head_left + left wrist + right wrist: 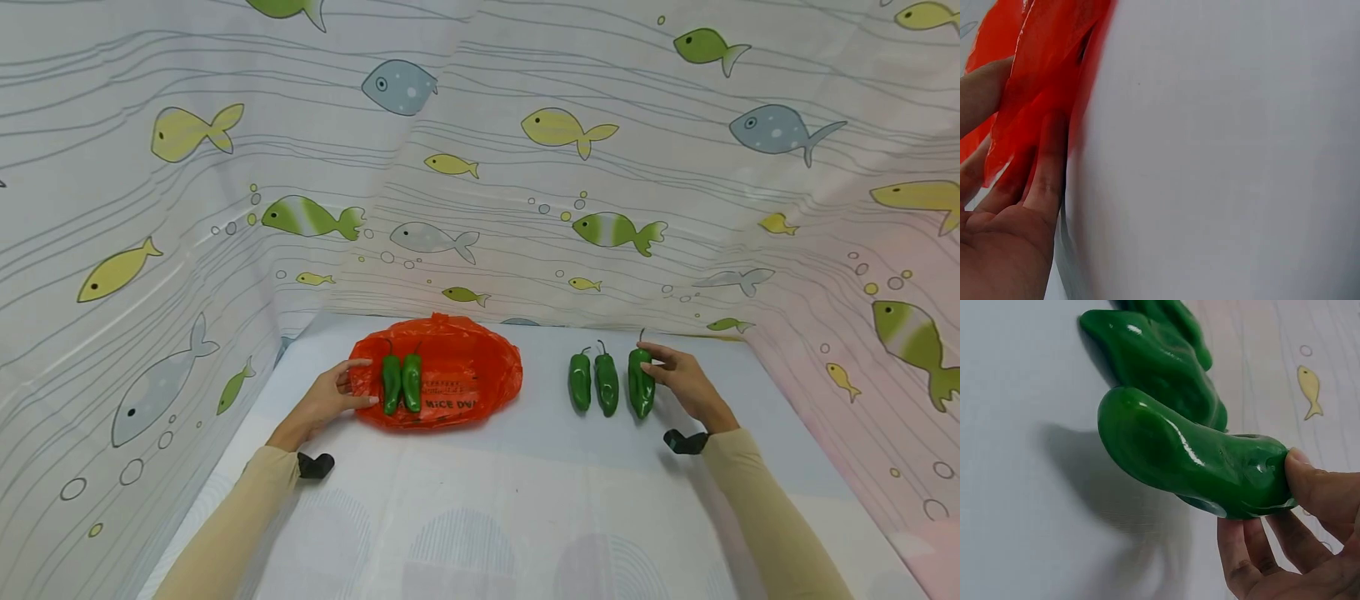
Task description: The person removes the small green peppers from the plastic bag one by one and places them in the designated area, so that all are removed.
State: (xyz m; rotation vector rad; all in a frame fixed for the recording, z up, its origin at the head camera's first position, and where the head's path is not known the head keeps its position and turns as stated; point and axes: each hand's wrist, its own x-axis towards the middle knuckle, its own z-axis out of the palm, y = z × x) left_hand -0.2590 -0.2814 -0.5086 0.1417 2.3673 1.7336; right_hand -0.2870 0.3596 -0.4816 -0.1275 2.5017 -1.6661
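Note:
My left hand (324,406) is at the left side of a red plastic bag (491,371), holding its edge between thumb and fingers. In the left wrist view the thin red film (1041,81) passes between the digits and partly covers them. Two green peppers (392,385) lie side by side on the bag's left half, stems pointing away. My right hand (686,383) pinches another green pepper (1191,459) near its stem end. In the right wrist view this pepper is tilted, with its shadow on the table. Just left of it are two more green peppers (607,387).
The table (525,483) has a pale covering with faint rounded patterns. Fish-printed sheeting (510,192) stands as walls behind and on both sides. A black wrist strap piece (315,465) shows at the left sleeve, and a similar one (684,442) at the right.

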